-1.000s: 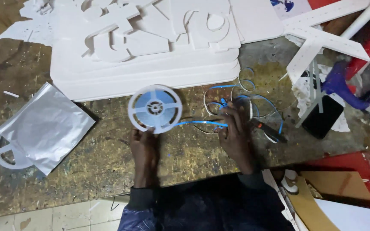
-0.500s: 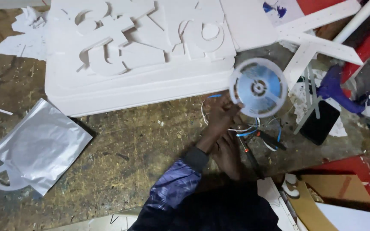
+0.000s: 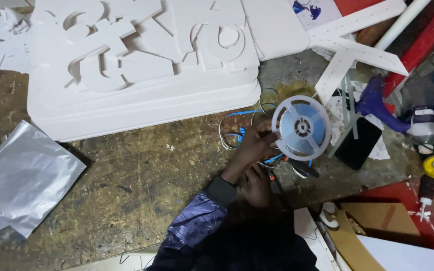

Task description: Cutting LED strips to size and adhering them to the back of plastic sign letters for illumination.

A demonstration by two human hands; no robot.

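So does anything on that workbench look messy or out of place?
A little. Loose blue strip has come off the white reel held by the left hand and lies in tangled loops on the table. A crumpled silver bag lies at the left edge. Nothing looks spilled or broken.

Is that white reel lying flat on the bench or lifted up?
Lifted and tilted. The left hand grips the white reel by its rim, its round face turned toward the camera, above the workbench.

White reel (image 3: pixel 301 127), blue strip wound inside; white foam boards (image 3: pixel 141 95); silver foil bag (image 3: pixel 26 175); mottled brown tabletop (image 3: pixel 141 185).
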